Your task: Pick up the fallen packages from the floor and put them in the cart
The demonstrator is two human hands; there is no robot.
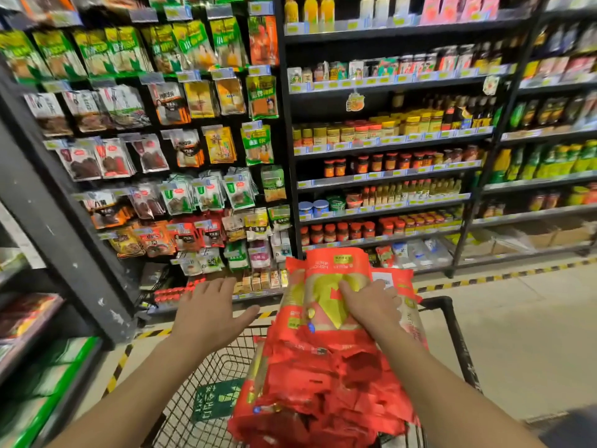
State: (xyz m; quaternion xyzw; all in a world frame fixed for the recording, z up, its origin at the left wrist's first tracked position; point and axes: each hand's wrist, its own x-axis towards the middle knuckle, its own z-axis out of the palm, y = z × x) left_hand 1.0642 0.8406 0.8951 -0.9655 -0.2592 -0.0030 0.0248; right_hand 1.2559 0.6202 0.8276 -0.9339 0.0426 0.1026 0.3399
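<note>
A stack of several red and gold packages [326,357] is piled in the black wire cart [206,376] in front of me. My right hand [371,305] lies flat on the top package, fingers spread over its gold window. My left hand [210,308] hovers open above the cart's left side, palm down, holding nothing. The pile rises above the cart's rim and hides most of the basket's right half. No package on the floor is in view.
Shelves of hanging snack bags [181,147] stand close ahead on the left, jars and bottles [387,163] ahead on the right. Yellow-black tape [504,274] lines the floor along the shelf base. Bare tan floor [523,334] lies to the cart's right.
</note>
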